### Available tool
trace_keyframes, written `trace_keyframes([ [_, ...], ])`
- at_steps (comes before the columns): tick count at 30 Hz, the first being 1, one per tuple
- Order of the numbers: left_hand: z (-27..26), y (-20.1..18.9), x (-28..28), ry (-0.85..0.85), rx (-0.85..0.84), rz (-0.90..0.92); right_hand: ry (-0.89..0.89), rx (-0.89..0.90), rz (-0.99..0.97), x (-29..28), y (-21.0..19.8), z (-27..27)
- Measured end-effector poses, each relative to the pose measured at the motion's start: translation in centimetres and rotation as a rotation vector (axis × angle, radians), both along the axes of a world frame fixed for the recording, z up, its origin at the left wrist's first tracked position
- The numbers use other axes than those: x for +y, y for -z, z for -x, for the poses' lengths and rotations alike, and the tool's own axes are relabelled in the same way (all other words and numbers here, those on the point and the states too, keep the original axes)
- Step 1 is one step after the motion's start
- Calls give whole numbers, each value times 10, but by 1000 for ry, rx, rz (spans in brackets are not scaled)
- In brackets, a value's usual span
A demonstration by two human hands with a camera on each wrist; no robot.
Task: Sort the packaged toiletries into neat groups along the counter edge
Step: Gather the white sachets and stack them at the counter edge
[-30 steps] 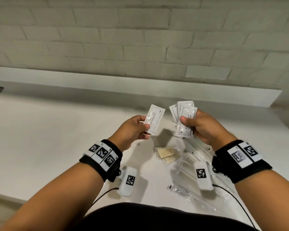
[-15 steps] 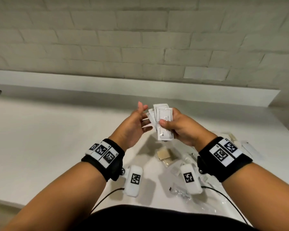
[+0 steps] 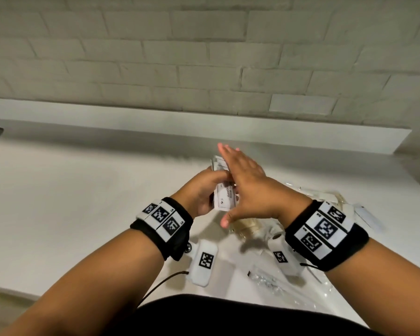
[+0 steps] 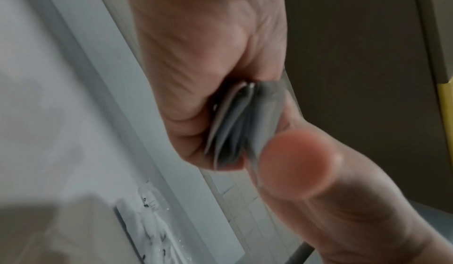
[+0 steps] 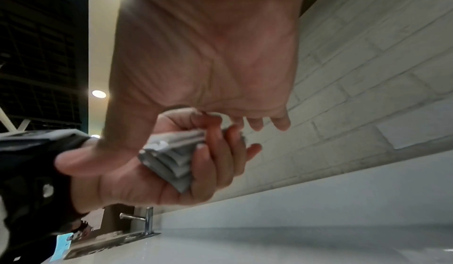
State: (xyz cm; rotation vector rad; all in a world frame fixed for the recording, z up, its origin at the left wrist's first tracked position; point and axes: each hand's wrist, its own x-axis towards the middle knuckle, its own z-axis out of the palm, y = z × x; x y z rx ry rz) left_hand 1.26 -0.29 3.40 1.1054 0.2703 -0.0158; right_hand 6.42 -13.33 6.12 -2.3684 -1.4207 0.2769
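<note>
A stack of white sachets (image 3: 224, 198) stands upright above the counter (image 3: 83, 202), gripped in my left hand (image 3: 210, 187). In the right wrist view the left hand's fingers (image 5: 215, 161) curl round the stack of sachets (image 5: 169, 161). My right hand (image 3: 240, 175) lies flat against the stack's right side, fingers straight and thumb spread below it; its open palm (image 5: 208, 55) shows in the right wrist view. In the left wrist view, blurred, the sachets (image 4: 235, 130) sit pinched between palm and thumb (image 4: 296, 161).
Under my hands lie tan sachets (image 3: 250, 227), clear plastic packets (image 3: 274, 280) and a white item (image 3: 367, 214) at the right. A raised ledge (image 3: 204, 122) and brick wall close the back. A tap (image 5: 147, 219) stands far left. The counter's front edge (image 3: 12, 291) runs lower left.
My left hand held a single sachet and my right the stack. The hands came together; the left now grips the whole stack and the right has let go and flattened against it.
</note>
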Motion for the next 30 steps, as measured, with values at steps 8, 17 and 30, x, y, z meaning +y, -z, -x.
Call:
trace_keyframes([
  [8,9,3,4,163,-89,246,-79,128,-157,-5,-3,-6],
  [17,0,3,-6,0,-132,197,-46,-65,-161,0,3,-5],
  [30,-5,1,5,-166,-303,236,266,942,-474,8,8,-7],
])
